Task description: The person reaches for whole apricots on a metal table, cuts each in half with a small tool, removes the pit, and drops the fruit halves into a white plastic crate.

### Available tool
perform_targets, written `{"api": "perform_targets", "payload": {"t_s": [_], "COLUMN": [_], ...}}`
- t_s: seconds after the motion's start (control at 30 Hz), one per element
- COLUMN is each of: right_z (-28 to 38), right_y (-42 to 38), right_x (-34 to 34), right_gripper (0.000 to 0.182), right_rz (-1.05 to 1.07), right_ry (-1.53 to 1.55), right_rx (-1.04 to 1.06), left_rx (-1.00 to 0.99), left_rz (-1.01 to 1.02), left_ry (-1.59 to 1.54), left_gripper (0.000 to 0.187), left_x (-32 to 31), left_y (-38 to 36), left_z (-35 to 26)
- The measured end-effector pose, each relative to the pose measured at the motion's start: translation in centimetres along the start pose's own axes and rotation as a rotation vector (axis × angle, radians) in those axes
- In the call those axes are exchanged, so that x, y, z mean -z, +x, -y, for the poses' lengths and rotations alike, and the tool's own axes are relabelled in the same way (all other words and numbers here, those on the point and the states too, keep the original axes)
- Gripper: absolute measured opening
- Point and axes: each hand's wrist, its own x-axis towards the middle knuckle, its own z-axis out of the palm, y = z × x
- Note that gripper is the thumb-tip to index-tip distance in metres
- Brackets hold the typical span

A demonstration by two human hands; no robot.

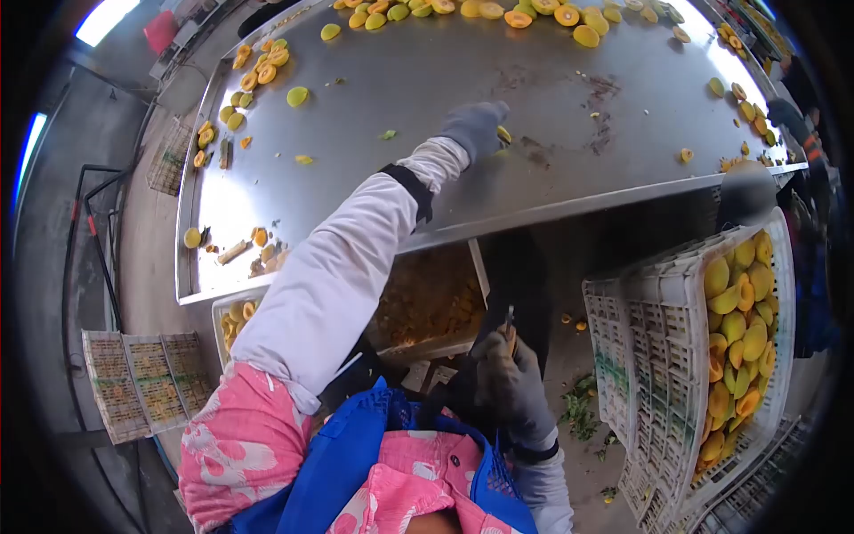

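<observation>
Upper centre of frame: left hand [476, 127], gloved, stretched over the steel table [427, 89], fingers curled on a fruit half [504, 135], mostly hidden.
Lower centre: right hand [509, 378], gloved, fingers clamped round a small knife [509, 322]; blade hard to make out.
Right edge: white crate [676, 356] of halved fruit, cut off below.
Under the table: tray [427, 303], contents in shadow.

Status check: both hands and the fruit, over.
Left hand out on steel table, gloved fingers on a fruit piece. Right hand low, gripping small knife. Nothing blocking.
</observation>
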Motion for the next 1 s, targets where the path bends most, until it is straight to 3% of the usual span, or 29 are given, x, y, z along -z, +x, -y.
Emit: {"api": "perform_targets", "payload": {"t_s": [0.03, 0.1, 0.17, 0.2, 0.27, 0.3, 0.37, 0.4, 0.43, 0.5, 0.63, 0.7, 0.83, 0.93, 1.0], "right_z": [0.0, 0.8, 0.9, 0.7, 0.5, 0.1, -1.2, -2.0, -2.9, -4.5, -5.5, -5.7, -6.7, -6.8, -5.3], "right_y": [0.3, 0.9, 1.2, 1.2, 1.2, 1.1, 0.1, 0.0, -0.1, -0.2, -0.4, -0.5, -0.4, -1.7, -4.6], "right_x": [-0.4, -1.4, -3.1, -4.0, -5.7, -6.5, -8.4, -8.8, -9.3, -10.1, -10.7, -11.3, -11.5, -12.2, -13.8], "right_gripper": [0.023, 0.022, 0.022, 0.023, 0.024, 0.024, 0.025, 0.026, 0.026, 0.023, 0.027, 0.027, 0.028, 0.031, 0.034], "right_rz": [0.001, 0.040, 0.092, 0.134, 0.149, 0.156, 0.074, 0.074, 0.081, 0.011, 0.005, -0.034, 0.010, 0.099, 0.065], "right_ry": [0.041, -0.228, -0.220, -0.213, -0.255, -0.269, -0.411, -0.382, -0.397, -0.487, -0.664, -0.771, -0.783, -0.671, -0.501], "right_rx": [0.087, 0.407, 0.419, 0.441, 0.422, 0.411, 0.364, 0.389, 0.392, 0.615, 0.702, 0.889, 0.872, 0.808, 0.245], "left_rx": [0.021, 0.501, 0.506, 0.527, -0.006, 0.007, 0.299, 0.226, 0.221, 0.246, 0.224, 0.280, 0.412, 0.391, 0.389], "left_rz": [0.013, 0.070, 0.042, 0.037, -0.226, -0.241, -0.115, -0.163, -0.181, -0.244, -0.345, -0.378, -0.508, -0.626, -0.581], "left_ry": [-0.002, -0.993, -1.504, -1.512, -1.442, -1.450, -1.916, -1.825, -1.831, -1.619, -1.941, -2.056, -1.961, -1.777, -1.732], "left_gripper": [0.025, 0.032, 0.028, 0.028, 0.025, 0.025, 0.028, 0.040, 0.040, 0.045, 0.047, 0.045, 0.043, 0.034, 0.033], "left_x": [0.2, 1.3, 3.0, 3.1, 3.4, 4.0, 5.6, 5.0, 4.5, 3.8, 7.5, 7.9, 8.4, 8.7, 9.3], "left_y": [-2.5, -6.5, -12.7, -15.8, -20.9, -22.9, -27.1, -27.8, -28.7, -30.1, -32.1, -32.7, -33.5, -33.8, -34.3], "left_z": [0.6, 1.5, 0.5, -0.4, -2.3, -3.1, -4.5, -4.3, -4.1, -3.6, -5.9, -6.4, -7.3, -7.6, -7.7]}}
